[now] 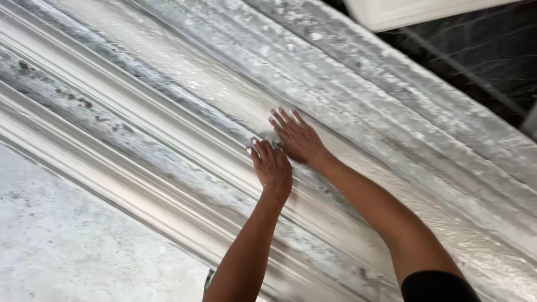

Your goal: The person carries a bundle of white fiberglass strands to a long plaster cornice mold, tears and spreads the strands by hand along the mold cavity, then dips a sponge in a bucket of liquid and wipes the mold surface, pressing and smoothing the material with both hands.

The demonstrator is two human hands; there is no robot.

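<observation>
A long white plaster moulding [168, 112] with several ridges and grooves runs diagonally across the view. My right hand [298, 137] lies flat on its wet, glossy middle band, fingers spread and coated with white plaster. My left hand [272, 166] sits just beside it, fingers curled down onto the same band; whether it pinches a bit of material I cannot tell. Both forearms reach in from the bottom right.
A pale grey concrete surface [61, 240] lies below the moulding at the lower left. A white slab edge [414, 11] shows at the top right over a dark area [481, 56]. Brown stains [72, 98] dot one groove on the left.
</observation>
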